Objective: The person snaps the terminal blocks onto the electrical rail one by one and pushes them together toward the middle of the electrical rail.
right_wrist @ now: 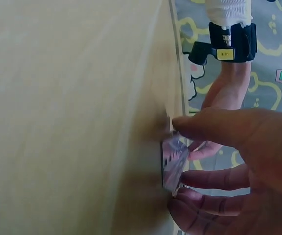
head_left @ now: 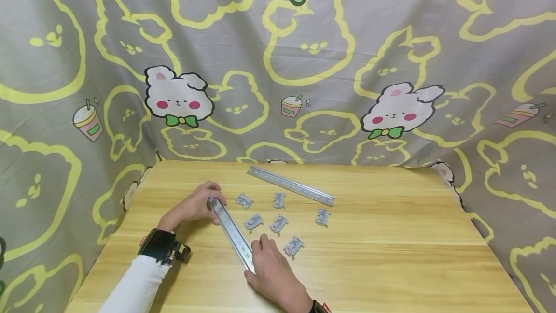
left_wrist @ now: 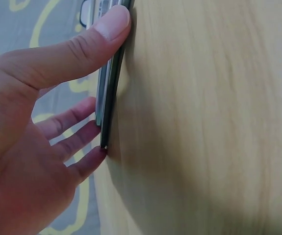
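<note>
A slotted metal DIN rail (head_left: 233,233) is gripped by both hands and slants from upper left to lower right in the head view. At its far end is the left hand (head_left: 201,206); the left wrist view shows thumb and fingertips on opposite edges of the rail (left_wrist: 112,81). My right hand (head_left: 273,270) pinches the near end, with thumb on one side of the rail (right_wrist: 171,164) and fingers on the other in the right wrist view. Just right of the rail lie several small grey terminal blocks, among them one block (head_left: 254,222) and another (head_left: 294,246).
A second slotted DIN rail (head_left: 291,186) lies diagonally toward the back of the wooden table (head_left: 391,264). One grey terminal block (head_left: 322,217) sits apart, to the right of the others. Patterned grey curtain (head_left: 243,52) hangs behind the table and along its sides.
</note>
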`<move>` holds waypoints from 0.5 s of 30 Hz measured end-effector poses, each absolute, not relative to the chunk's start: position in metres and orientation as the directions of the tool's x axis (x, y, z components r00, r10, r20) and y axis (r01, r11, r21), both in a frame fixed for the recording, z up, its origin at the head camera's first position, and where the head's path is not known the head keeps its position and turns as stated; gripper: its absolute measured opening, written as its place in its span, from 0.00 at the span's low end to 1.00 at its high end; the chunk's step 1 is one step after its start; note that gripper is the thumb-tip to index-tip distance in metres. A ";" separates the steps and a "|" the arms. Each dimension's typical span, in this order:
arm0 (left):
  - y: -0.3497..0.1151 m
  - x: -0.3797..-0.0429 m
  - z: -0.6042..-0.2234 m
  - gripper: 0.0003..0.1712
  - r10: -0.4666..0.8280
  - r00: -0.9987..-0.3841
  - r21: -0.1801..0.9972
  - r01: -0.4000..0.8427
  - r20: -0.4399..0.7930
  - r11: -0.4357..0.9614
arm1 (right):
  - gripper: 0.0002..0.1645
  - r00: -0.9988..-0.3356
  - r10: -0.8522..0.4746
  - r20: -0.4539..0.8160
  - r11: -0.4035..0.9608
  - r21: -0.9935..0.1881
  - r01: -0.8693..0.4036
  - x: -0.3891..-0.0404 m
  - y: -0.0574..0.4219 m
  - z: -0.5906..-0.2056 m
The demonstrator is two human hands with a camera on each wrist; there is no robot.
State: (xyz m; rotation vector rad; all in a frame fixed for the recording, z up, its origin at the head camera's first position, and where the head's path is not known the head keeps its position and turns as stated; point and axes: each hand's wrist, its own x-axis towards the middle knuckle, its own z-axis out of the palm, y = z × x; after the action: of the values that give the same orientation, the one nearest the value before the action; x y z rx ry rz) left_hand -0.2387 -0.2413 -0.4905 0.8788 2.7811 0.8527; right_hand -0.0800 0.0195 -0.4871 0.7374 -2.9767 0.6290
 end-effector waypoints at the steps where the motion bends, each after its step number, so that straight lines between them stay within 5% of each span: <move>1: -0.242 -0.238 -0.491 0.25 0.556 -0.828 0.545 0.499 0.071 0.674 | 0.25 -0.888 -0.447 0.107 0.809 -0.375 -0.452 -0.079 0.019 -0.487; 15: -0.240 -0.225 -0.487 0.24 0.532 -0.842 0.503 0.498 0.086 0.707 | 0.20 -0.888 -0.432 0.160 0.844 -0.275 -0.460 -0.070 0.024 -0.491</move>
State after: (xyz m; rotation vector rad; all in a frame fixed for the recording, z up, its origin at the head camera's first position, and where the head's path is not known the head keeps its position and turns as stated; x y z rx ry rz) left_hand -0.2245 -0.2400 -0.4874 0.8583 2.8414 0.8079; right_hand -0.0698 0.0236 -0.4911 0.7098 -2.9284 0.4716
